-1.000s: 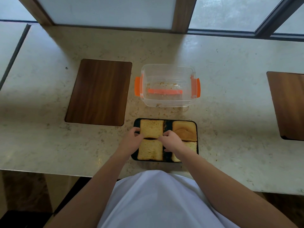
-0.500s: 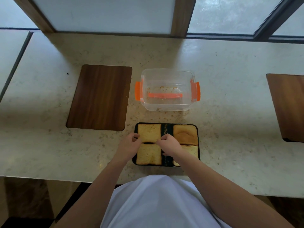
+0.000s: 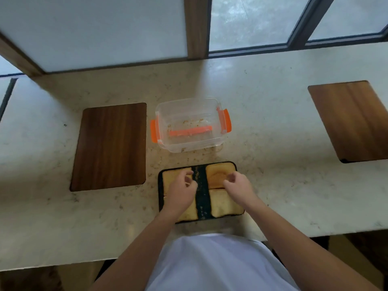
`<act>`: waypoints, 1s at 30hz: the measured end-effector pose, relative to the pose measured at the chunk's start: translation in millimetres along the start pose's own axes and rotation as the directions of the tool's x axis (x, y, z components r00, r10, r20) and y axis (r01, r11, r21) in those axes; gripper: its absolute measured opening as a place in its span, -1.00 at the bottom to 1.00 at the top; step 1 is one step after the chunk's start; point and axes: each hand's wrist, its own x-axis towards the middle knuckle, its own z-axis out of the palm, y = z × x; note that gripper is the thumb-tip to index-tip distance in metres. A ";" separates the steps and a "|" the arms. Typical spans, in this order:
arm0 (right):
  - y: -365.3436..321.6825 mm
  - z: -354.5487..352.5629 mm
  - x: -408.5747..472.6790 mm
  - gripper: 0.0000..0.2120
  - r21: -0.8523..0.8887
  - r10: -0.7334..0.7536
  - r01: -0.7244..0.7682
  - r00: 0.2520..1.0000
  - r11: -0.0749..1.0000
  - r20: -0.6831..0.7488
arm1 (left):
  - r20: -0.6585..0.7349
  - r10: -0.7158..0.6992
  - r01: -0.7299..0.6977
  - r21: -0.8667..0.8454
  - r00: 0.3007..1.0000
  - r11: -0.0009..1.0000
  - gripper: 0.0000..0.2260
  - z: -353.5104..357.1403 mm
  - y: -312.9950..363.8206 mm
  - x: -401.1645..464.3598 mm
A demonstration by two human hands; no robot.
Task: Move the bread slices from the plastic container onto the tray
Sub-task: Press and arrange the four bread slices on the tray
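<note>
A black tray [image 3: 202, 192] near the counter's front edge holds several toasted bread slices in two columns, with a bare crumb-strewn strip between them. My left hand [image 3: 181, 191] hovers over the left column, fingers loosely curled, holding nothing. It hides most of the left slices [image 3: 170, 176]. My right hand [image 3: 237, 184] sits over the right column between the far slice [image 3: 218, 174] and the near slice [image 3: 222, 206], fingers apart, empty. Behind the tray stands the clear plastic container [image 3: 190, 124] with orange clips. It holds only crumbs.
A dark wooden board [image 3: 110, 147] lies left of the container. Another wooden board [image 3: 354, 120] lies at the far right. Windows and a wooden frame post run along the back of the pale stone counter [image 3: 273, 185]. My white shirt fills the bottom.
Both hands have let go of the left slices and spread apart, the right hand moving over the right column. The left slices now sit further left. The camera tilted.
</note>
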 end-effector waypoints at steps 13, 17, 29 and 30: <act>26.1 -21.8 -1.1 -0.34 0.050 0.090 -0.093 0.994 0.994 0.061 | 0.139 -0.163 0.153 0.081 0.977 0.985 -0.56 61.6 29.3 17.7; 24.1 -26.7 1.7 -0.40 0.046 0.074 -0.077 0.995 0.996 0.061 | 0.089 -0.154 0.147 0.078 0.984 0.986 -0.56 66.4 27.4 16.2; 23.4 -27.3 3.0 -0.55 0.108 0.110 -0.119 0.991 0.987 0.082 | 0.081 -0.211 0.212 0.002 0.974 0.977 -0.58 69.5 20.5 21.0; 22.6 -26.8 3.5 -0.55 0.120 0.114 -0.123 0.990 0.985 0.085 | 0.084 -0.212 0.213 -0.002 0.974 0.977 -0.57 69.1 19.8 21.1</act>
